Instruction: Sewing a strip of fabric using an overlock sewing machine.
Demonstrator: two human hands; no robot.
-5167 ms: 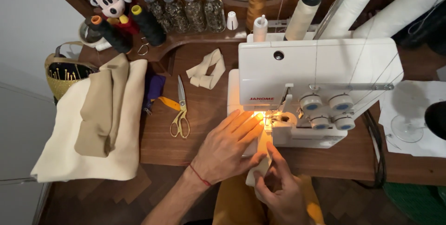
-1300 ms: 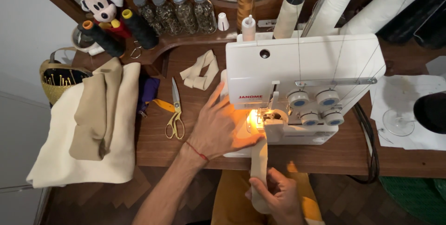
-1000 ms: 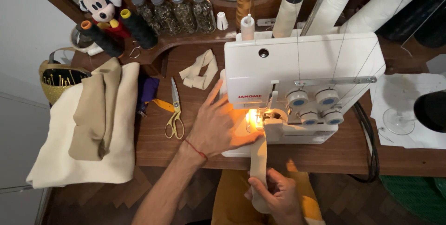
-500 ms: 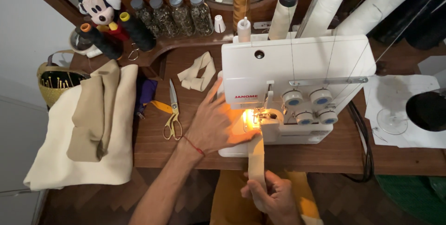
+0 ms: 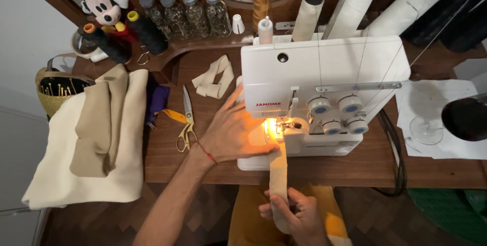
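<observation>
A: What is being handled at the white overlock machine (image 5: 324,88)?

B: A narrow beige fabric strip (image 5: 278,175) is seen running from the lit needle area down over the front edge of the wooden table (image 5: 203,165). Its far end lies on the machine bed under the lamp; its near end is held below the table edge.

A: How are the hands placed?

B: The left hand (image 5: 236,132) is laid flat on the bed just left of the needle, fingers spread and extended, with the fingertips pressed beside the strip's upper end. Nothing is gripped by it. A thin red thread is worn at that wrist. The right hand (image 5: 299,215) is closed around the strip's lower end, the fabric pinched between thumb and fingers above the lap. The two hands are kept well apart, joined only by the strip.

A: And what is found around them?

B: Yellow-handled scissors (image 5: 185,124) are laid on the table just left of the left hand. A folded loop of the same beige fabric (image 5: 215,77) is placed farther back. Cream and tan cloth (image 5: 96,139) is draped over the table's left end. White thread cones (image 5: 355,2) are stood behind the machine, and a wine glass (image 5: 456,121) is set on paper at the right.
</observation>
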